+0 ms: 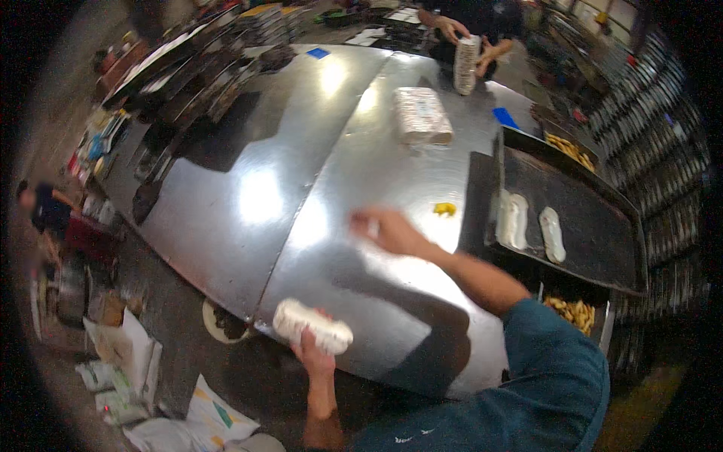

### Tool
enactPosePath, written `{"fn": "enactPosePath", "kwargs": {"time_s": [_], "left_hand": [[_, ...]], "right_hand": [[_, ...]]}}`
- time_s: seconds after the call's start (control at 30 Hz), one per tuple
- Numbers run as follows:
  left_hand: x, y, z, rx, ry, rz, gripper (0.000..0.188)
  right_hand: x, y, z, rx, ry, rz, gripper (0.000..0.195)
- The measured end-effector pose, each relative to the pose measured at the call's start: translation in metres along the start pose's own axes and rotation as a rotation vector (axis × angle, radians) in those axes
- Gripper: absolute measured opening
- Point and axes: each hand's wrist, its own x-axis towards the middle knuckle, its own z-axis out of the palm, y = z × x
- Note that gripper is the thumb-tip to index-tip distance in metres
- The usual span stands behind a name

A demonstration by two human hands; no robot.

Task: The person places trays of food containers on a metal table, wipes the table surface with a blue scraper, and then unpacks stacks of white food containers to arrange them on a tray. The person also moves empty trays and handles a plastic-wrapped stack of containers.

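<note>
My left hand (315, 355) grips a white oblong bundle (302, 322) with rounded ends, held at the near edge of a steel table (350, 282). Its thumb lies across the near side of the bundle. Over the middle of the table is my right hand (390, 231), blurred by motion, with its fingers bent. Whether it holds anything small is not clear. A crumpled yellow piece (445, 209) lies on the steel to its right. Farther off sits a plastic-wrapped block (423, 115) of pale, ridged layers.
A dark metal tray (587, 226) on the right holds white oblong bundles (552, 234). Yellow-brown pieces (570, 314) fill a container below it. Across the table, a person's hands (452, 28) hold a tall ridged stack (466, 65). Blue pieces (505, 118) lie near the edges.
</note>
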Motion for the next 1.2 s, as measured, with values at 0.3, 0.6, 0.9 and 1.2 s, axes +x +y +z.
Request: {"fn": "enactPosePath", "kwargs": {"time_s": [0.3,0.6,0.9,1.2], "left_hand": [[-0.036,-0.093,0.202,0.076,-0.629,-0.135,0.068],[-0.149,-0.199,0.278,-0.163,-0.547,-0.492,0.048],[-0.197,-0.202,0.306,-0.054,-0.561,-0.303,0.059],[-0.173,-0.194,0.298,-0.242,-0.596,-0.460,0.052]], "right_hand": [[-0.203,-0.077,-0.064,0.358,0.149,0.552,0.034],[-0.353,-0.045,-0.162,0.440,0.352,0.639,0.022],[-0.390,-0.056,-0.194,0.265,0.345,0.534,0.024],[-0.372,-0.052,-0.207,0.364,0.314,0.516,0.020]]}}
